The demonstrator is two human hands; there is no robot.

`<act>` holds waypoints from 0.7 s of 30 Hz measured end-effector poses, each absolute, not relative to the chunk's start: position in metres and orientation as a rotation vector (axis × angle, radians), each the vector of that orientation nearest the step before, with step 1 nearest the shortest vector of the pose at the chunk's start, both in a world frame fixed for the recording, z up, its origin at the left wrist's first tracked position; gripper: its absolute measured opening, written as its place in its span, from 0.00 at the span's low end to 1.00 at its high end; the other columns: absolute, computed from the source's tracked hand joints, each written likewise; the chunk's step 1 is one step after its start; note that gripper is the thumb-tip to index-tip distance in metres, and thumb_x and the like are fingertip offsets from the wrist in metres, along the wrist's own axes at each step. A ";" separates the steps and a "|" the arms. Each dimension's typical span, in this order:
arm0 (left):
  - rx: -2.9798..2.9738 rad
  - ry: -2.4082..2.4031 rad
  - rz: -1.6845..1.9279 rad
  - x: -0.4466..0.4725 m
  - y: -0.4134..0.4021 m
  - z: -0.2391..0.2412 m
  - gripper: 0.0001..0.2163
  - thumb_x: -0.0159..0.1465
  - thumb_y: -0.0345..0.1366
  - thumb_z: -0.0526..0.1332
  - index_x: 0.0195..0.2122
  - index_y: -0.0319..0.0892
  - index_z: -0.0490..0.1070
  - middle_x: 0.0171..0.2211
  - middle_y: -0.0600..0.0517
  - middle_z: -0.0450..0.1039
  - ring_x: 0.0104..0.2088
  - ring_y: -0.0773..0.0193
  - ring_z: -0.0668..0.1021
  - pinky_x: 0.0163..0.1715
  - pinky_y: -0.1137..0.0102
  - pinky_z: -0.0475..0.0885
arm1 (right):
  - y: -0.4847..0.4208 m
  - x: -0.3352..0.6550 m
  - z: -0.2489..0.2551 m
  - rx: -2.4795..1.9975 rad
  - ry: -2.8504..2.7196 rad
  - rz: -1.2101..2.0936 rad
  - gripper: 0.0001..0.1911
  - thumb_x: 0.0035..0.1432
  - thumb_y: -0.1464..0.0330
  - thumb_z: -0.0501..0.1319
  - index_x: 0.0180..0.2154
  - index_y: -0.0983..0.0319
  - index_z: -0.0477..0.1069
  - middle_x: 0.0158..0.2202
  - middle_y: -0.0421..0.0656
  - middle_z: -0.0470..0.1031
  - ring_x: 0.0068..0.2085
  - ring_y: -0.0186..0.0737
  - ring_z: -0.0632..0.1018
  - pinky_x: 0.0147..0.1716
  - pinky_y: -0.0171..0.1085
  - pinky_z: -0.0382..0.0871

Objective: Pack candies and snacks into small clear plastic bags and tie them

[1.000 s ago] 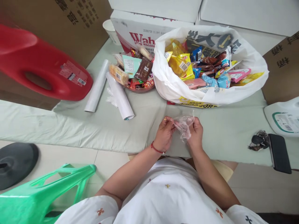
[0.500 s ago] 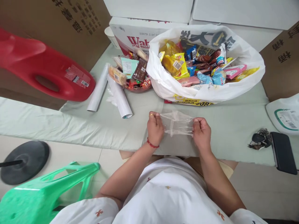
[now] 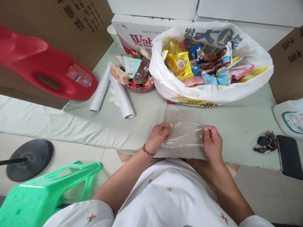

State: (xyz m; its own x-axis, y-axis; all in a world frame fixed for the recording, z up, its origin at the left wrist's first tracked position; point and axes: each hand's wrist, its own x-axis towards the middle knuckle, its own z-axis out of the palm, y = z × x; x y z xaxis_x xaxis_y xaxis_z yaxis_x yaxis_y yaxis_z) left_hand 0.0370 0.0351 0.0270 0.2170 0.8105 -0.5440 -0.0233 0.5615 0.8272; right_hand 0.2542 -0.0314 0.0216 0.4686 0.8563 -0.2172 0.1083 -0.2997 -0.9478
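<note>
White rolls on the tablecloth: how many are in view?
2. The first roll lies beside the red jug; the second roll lies to its right, near the piled snacks. Others could be hidden behind the white bag.

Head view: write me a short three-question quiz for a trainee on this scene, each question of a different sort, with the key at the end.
1. Open question: what do the left hand and the right hand hold between them?
2. True or false: two white rolls lie to the left of the white bag.
3. Fill in the blank: the black phone lies right beside the ____.

Key:
1. A piece of clear plastic film, one side in each hand.
2. True.
3. Keys.
</note>
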 end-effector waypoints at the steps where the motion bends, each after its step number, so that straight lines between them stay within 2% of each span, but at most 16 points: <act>1: 0.817 1.236 0.696 0.037 0.036 0.027 0.23 0.58 0.57 0.68 0.27 0.44 0.62 0.15 0.59 0.63 0.15 0.73 0.59 0.16 0.74 0.51 | -0.035 0.253 0.023 -1.719 -0.815 0.918 0.21 0.65 0.46 0.60 0.39 0.57 0.67 0.26 0.35 0.69 0.19 0.31 0.66 0.15 0.32 0.60; 5: 0.847 1.352 0.939 0.033 0.042 0.020 0.18 0.64 0.51 0.63 0.28 0.45 0.61 0.15 0.61 0.61 0.16 0.72 0.60 0.18 0.75 0.55 | -0.060 0.247 0.028 -1.762 -0.841 0.914 0.19 0.67 0.48 0.58 0.40 0.57 0.68 0.26 0.36 0.70 0.19 0.31 0.67 0.16 0.33 0.62; 10: 1.043 1.366 0.948 0.018 0.038 0.017 0.16 0.71 0.53 0.57 0.34 0.45 0.62 0.26 0.57 0.73 0.16 0.72 0.63 0.17 0.73 0.58 | -0.092 0.279 0.034 -1.787 -1.358 1.321 0.18 0.67 0.50 0.61 0.38 0.58 0.74 0.25 0.38 0.72 0.22 0.35 0.72 0.23 0.35 0.68; 12: 1.091 1.264 0.902 0.014 0.033 0.022 0.17 0.71 0.55 0.56 0.37 0.46 0.61 0.31 0.55 0.76 0.16 0.73 0.64 0.16 0.73 0.59 | -0.088 0.300 0.043 -1.844 -1.387 1.278 0.19 0.67 0.49 0.59 0.40 0.58 0.76 0.27 0.39 0.74 0.24 0.36 0.73 0.25 0.36 0.70; 13: 1.091 1.201 0.872 0.013 0.030 0.025 0.18 0.71 0.56 0.56 0.38 0.46 0.60 0.32 0.55 0.77 0.15 0.74 0.63 0.15 0.73 0.59 | -0.081 0.308 0.049 -1.880 -1.366 1.179 0.20 0.68 0.49 0.58 0.43 0.58 0.76 0.29 0.41 0.76 0.26 0.37 0.75 0.27 0.36 0.72; 15: 1.066 1.085 0.811 0.014 0.026 0.032 0.20 0.69 0.59 0.56 0.40 0.47 0.58 0.34 0.55 0.78 0.13 0.75 0.61 0.13 0.73 0.56 | -0.060 0.315 0.060 -1.845 -1.399 1.025 0.20 0.68 0.49 0.58 0.50 0.56 0.76 0.40 0.45 0.80 0.38 0.41 0.80 0.40 0.38 0.77; 17: 1.048 0.992 0.770 0.016 0.023 0.038 0.21 0.68 0.61 0.57 0.40 0.48 0.57 0.34 0.55 0.78 0.12 0.76 0.60 0.13 0.74 0.54 | -0.034 0.310 0.066 -1.651 -1.526 1.085 0.23 0.68 0.50 0.59 0.57 0.53 0.72 0.56 0.47 0.77 0.55 0.46 0.78 0.55 0.43 0.74; 18: 1.046 0.954 0.758 0.018 0.022 0.041 0.22 0.68 0.61 0.57 0.40 0.48 0.56 0.34 0.56 0.79 0.12 0.76 0.60 0.13 0.74 0.54 | -0.022 0.303 0.066 -1.538 -1.594 1.169 0.25 0.68 0.50 0.59 0.61 0.52 0.69 0.62 0.47 0.73 0.61 0.47 0.75 0.59 0.44 0.71; 19: 1.047 0.922 0.749 0.019 0.022 0.044 0.22 0.68 0.61 0.56 0.40 0.48 0.56 0.33 0.56 0.79 0.12 0.77 0.59 0.13 0.75 0.54 | -0.011 0.296 0.065 -1.438 -1.650 1.268 0.29 0.67 0.50 0.60 0.65 0.52 0.66 0.64 0.47 0.71 0.64 0.48 0.72 0.60 0.44 0.70; 21: 1.047 0.885 0.743 0.019 0.022 0.048 0.22 0.68 0.62 0.57 0.41 0.48 0.56 0.33 0.56 0.79 0.12 0.77 0.59 0.13 0.75 0.55 | 0.005 0.281 0.061 -1.301 -1.719 1.457 0.35 0.64 0.48 0.63 0.67 0.55 0.64 0.61 0.49 0.74 0.62 0.47 0.74 0.56 0.42 0.72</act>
State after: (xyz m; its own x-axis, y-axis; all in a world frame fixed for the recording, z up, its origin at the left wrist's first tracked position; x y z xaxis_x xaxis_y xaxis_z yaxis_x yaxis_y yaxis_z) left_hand 0.0193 0.0220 0.0480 0.4572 0.8533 -0.2508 -0.1002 0.3297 0.9388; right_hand 0.2807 0.0052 0.0607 -0.3934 0.9014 -0.1809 0.3257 -0.0473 -0.9443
